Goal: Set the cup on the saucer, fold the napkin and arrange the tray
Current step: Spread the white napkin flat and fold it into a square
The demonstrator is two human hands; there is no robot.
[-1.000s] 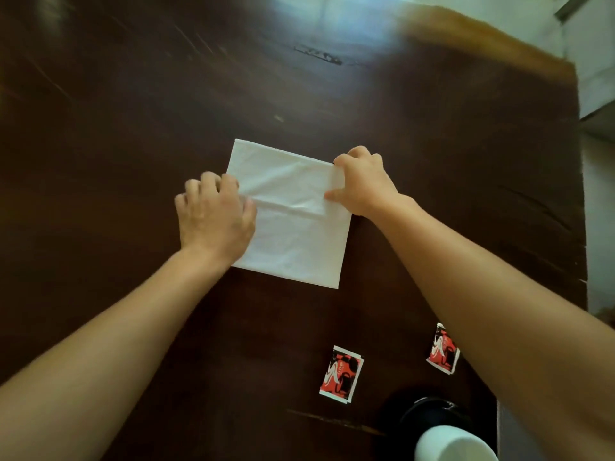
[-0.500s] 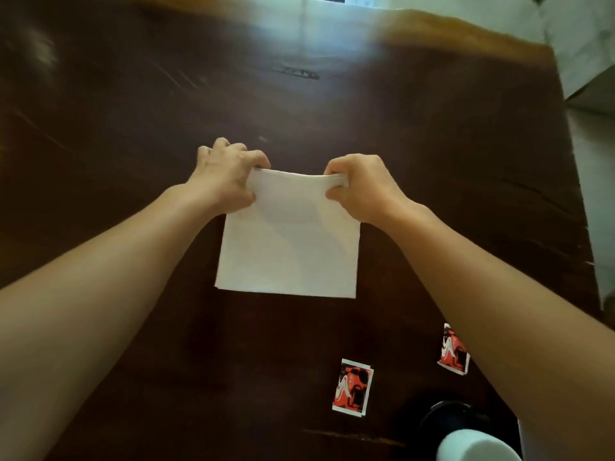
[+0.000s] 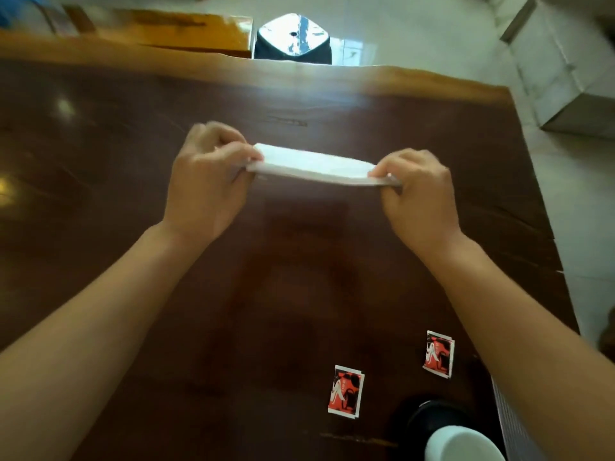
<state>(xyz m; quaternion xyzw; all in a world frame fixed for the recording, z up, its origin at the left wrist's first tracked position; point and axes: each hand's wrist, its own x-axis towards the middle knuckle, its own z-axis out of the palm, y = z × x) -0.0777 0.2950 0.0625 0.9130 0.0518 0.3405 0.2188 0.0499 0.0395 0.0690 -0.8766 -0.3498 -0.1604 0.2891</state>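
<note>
A white paper napkin (image 3: 312,166) is held off the dark wooden table, nearly edge-on to me, stretched between both hands. My left hand (image 3: 208,181) pinches its left end and my right hand (image 3: 419,194) pinches its right end. At the bottom right a white cup (image 3: 464,444) stands on a black saucer (image 3: 429,415), partly cut off by the frame. Beside it, under my right forearm, a grey ridged edge (image 3: 509,424) shows; I cannot tell whether it is the tray.
Two red and black sachets (image 3: 345,390) (image 3: 438,354) lie on the table (image 3: 116,161) near the front right. Beyond the far table edge stand a black stool (image 3: 293,38) and a wooden bench (image 3: 186,31). A pale block (image 3: 565,68) sits on the floor at right.
Both hands took the napkin's far edge, lifted it off the table and raised it until it hangs nearly edge-on. My head tilted up, showing the far table edge and the stool.
</note>
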